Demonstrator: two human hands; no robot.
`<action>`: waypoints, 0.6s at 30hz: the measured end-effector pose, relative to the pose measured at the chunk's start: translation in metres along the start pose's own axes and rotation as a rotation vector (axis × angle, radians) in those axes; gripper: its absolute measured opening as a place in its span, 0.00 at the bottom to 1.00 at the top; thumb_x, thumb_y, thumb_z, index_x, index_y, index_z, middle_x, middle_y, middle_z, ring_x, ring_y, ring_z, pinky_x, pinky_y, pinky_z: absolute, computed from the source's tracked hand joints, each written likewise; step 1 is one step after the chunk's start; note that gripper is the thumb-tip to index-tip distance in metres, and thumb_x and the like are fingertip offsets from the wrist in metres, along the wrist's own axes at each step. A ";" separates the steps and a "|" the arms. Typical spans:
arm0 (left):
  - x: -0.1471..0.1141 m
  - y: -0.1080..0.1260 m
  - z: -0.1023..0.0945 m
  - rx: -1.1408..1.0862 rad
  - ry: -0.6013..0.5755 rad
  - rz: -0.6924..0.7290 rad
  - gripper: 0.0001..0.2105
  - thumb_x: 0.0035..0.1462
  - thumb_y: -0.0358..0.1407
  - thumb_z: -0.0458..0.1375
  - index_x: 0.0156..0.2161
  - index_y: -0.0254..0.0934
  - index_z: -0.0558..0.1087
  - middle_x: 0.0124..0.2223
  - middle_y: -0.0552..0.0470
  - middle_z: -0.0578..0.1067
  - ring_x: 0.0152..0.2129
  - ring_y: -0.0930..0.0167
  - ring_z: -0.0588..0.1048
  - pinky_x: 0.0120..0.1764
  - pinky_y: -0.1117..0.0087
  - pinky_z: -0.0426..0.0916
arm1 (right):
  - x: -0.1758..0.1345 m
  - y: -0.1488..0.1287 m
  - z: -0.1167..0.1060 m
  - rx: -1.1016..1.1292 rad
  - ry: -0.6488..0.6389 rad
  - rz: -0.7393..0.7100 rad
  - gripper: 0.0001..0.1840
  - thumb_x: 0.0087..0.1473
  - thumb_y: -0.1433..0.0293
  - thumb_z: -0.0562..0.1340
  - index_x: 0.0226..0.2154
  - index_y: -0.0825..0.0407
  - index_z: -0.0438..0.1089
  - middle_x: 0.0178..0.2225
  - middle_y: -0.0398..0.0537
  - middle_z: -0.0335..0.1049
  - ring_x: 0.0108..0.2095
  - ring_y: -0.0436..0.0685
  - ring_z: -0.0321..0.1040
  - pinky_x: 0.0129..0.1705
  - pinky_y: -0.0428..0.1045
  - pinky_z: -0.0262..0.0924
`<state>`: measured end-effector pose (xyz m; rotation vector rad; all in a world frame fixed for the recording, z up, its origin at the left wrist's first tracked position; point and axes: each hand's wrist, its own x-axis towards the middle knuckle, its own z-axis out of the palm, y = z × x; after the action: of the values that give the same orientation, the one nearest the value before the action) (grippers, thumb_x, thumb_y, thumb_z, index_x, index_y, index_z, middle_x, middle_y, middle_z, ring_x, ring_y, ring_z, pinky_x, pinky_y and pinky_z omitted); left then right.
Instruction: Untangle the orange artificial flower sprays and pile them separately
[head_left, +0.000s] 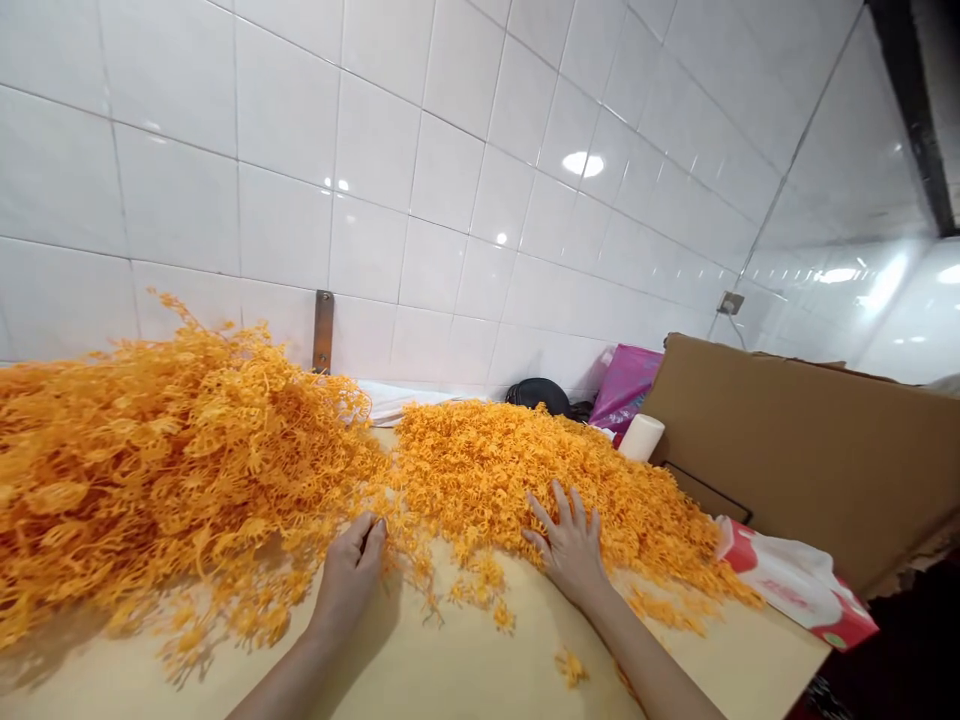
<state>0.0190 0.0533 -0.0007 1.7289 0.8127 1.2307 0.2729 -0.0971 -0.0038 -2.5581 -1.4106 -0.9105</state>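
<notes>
Two heaps of orange, thin-armed pieces, which look like plastic flower parts, lie on the pale yellow table point(420, 670). The left heap point(187, 450) is taller, with long tangled strands. The right heap point(517, 460) is lower and made of small loose pieces. My left hand point(354, 560) is closed in a pinch at the near gap between the heaps, beside some orange pieces; what its fingertips hold is hidden. My right hand point(571, 550) rests with fingers spread on the near side of the right heap, palm down. A single orange piece point(571, 668) lies nearer the front.
A red and white tissue pack point(795, 580) lies at the table's right edge, before a large cardboard box point(795, 450). Behind the right heap are a white roll point(641, 438), a purple bag point(624, 385) and a black round object point(538, 394). A tiled wall point(375, 200) stands behind.
</notes>
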 end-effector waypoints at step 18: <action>0.003 0.005 -0.002 -0.031 -0.012 -0.001 0.14 0.50 0.36 0.48 0.18 0.37 0.50 0.17 0.59 0.50 0.15 0.77 0.51 0.20 0.75 0.47 | 0.042 -0.010 -0.049 0.184 -0.478 0.010 0.34 0.45 0.52 0.55 0.54 0.45 0.53 0.55 0.60 0.46 0.53 0.71 0.46 0.46 0.63 0.45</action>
<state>0.0181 0.0545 0.0051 1.7088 0.7832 1.2254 0.2590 -0.0770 0.0571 -2.7412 -1.4942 -0.1499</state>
